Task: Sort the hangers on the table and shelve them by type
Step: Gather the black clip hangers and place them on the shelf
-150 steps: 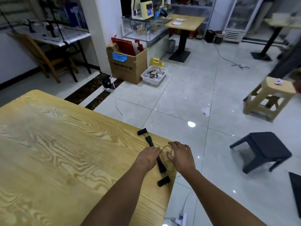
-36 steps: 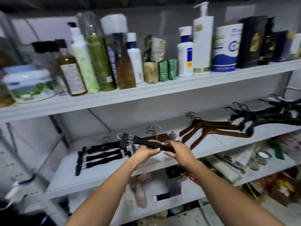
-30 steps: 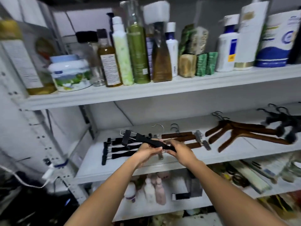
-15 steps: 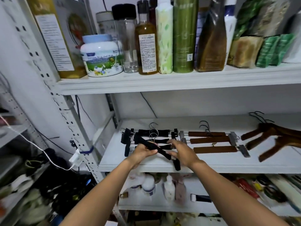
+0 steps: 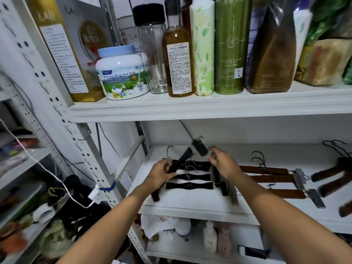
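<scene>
I stand at a white shelf (image 5: 190, 201). My left hand (image 5: 162, 173) grips the bar of a black clip hanger (image 5: 182, 160), which tilts up to the right above the shelf. My right hand (image 5: 223, 164) pinches its upper end beside the raised black clip; that spot is blurred. Under my hands, several black clip hangers (image 5: 189, 185) lie side by side on the shelf. To their right lie brown wooden clip hangers (image 5: 266, 170). Dark wooden hangers (image 5: 331, 173) lie at the far right.
The shelf above (image 5: 209, 106) is packed with bottles, a glass jar and a white tub (image 5: 122, 73). A perforated metal upright (image 5: 80, 143) stands to the left, with a white cable and charger (image 5: 96, 196) on it. Bottles and clutter fill the shelf below.
The view has moved closer to the shelf's left end. Both hands have turned the black clip hanger, so its right end now points up and back instead of down toward me.
</scene>
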A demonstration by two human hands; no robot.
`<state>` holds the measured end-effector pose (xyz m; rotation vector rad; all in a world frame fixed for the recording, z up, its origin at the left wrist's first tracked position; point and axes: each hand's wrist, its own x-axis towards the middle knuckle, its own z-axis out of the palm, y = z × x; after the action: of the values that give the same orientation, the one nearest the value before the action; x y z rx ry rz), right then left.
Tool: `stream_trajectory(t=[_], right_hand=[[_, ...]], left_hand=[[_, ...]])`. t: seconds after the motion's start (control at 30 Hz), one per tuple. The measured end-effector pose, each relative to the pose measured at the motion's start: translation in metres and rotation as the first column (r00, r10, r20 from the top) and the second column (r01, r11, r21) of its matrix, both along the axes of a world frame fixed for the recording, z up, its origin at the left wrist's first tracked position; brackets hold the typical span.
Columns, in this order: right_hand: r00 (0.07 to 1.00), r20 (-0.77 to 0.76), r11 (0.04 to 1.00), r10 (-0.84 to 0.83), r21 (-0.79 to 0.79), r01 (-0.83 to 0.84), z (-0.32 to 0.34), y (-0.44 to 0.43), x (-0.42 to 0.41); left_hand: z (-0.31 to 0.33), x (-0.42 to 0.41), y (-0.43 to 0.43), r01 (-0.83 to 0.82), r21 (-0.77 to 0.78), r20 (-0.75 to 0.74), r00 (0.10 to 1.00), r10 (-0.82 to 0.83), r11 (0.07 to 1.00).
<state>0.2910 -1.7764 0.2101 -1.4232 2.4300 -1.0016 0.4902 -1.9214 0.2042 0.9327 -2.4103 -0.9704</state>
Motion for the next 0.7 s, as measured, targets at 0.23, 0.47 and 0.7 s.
stream_trajectory(t=[0.23, 0.47, 0.7], right_hand=[[0.998, -0.049, 0.997, -0.032, -0.065, 0.029, -0.005, -0.003, -0.032], [0.985, -0.158, 0.985, 0.063, -0.149, -0.087, -0.007, -0.005, -0.018], [0.838, -0.406, 0.914, 0.365, 0.329, -0.239, -0.038, -0.014, 0.030]], left_hand=[[0.005, -0.008, -0.005, 0.114, -0.303, 0.268, 0.963, -0.030, 0.946], [-0.001, -0.012, 0.007, 0.122, -0.399, 0.410, 0.910, 0.058, 0.909], [-0.017, -0.018, 0.021, 0.182, -0.418, 0.441, 0.897, 0.024, 0.890]])
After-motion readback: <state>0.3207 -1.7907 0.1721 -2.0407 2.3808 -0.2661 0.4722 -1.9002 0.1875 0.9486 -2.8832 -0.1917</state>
